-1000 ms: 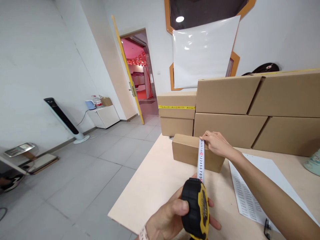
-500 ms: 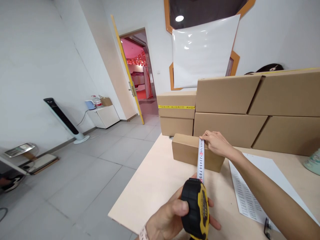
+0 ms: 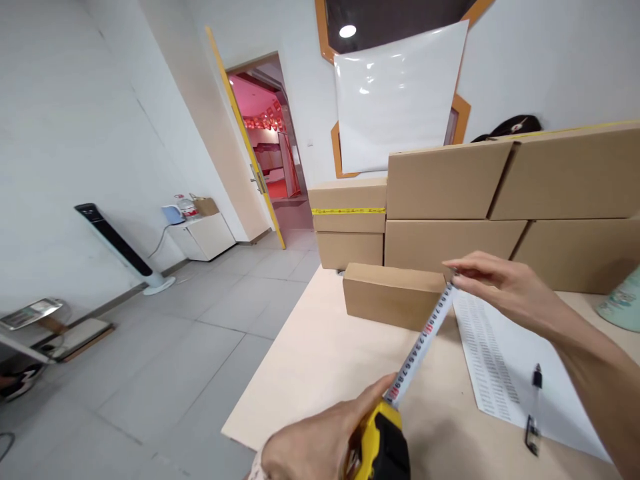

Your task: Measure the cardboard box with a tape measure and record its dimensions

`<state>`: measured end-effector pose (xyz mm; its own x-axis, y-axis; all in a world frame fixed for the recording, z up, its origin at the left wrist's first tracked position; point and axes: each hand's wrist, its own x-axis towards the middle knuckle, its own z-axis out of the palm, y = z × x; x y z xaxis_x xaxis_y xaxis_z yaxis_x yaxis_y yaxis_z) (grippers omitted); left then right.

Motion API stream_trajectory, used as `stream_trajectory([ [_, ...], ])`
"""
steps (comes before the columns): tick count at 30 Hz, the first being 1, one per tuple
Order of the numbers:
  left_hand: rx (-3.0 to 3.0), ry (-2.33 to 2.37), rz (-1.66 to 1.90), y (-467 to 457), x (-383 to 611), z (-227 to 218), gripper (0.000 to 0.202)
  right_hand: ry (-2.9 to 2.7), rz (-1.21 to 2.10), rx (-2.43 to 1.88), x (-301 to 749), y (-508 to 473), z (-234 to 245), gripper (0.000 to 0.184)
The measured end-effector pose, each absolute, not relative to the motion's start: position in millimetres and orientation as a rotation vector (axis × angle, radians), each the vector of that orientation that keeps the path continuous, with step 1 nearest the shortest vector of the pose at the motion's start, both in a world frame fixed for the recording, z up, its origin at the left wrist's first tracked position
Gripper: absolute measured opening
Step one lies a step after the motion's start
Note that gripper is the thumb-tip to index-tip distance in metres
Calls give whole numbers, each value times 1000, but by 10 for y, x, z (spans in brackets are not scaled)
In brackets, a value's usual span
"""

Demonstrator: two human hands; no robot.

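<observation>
My left hand [image 3: 320,443] grips a yellow and black tape measure case [image 3: 383,448] at the bottom edge of the view. Its white blade [image 3: 423,337] runs up and to the right. My right hand [image 3: 505,287] pinches the blade's tip at the right end of a small cardboard box [image 3: 393,295] that lies on the pale wooden table [image 3: 310,367]. The blade hangs slanted above the table, beside the box's right corner.
Larger cardboard boxes [image 3: 450,190] are stacked behind the small one. A printed sheet [image 3: 493,360] with a pen [image 3: 534,408] lies at right. A pale green object [image 3: 620,300] sits at the far right edge. The tiled floor, a tower fan [image 3: 117,247] and an open door are at left.
My right hand has lifted the blade tip off the box top and moved it right. The case has dropped lower and the blade now slants. The view shifted slightly.
</observation>
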<state>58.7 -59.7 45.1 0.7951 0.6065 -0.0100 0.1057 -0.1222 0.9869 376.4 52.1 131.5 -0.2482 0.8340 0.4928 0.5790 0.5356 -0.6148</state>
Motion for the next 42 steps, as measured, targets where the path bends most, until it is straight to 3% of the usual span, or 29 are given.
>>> stream_trajectory([
  [8, 2315, 828, -66, -612, 431, 355, 124, -1807, 665, -1351, 4012, -501, 556, 22],
  [15, 2354, 702, -45, -514, 796, 330, 108, -1749, 958, -1248, 3287, -853, 76, 16],
  [18, 2321, 782, -41, -453, 876, 345, 106, -1712, 831, -1313, 3324, -856, 16, 23],
  [23, 2384, 1110, -112, -239, 787, 374, 107, -1477, 232, -2156, 4056, -691, -70, 40],
  [26, 2441, 1319, -272, -69, 699, 394, 103, -1632, 255, -2350, 4325, -596, -150, 44],
  [32, 2452, 1470, -370, 199, 563, 460, 94, -1757, 358, -2198, 4341, -541, -192, 34],
  [38, 2364, 1444, -270, 308, 305, 395, 90, -1426, 366, -1888, 4512, -621, -150, 33],
  [42, 2178, 1393, 314, 422, 120, 375, 78, -1301, 143, -1714, 4464, -585, -70, 29],
])
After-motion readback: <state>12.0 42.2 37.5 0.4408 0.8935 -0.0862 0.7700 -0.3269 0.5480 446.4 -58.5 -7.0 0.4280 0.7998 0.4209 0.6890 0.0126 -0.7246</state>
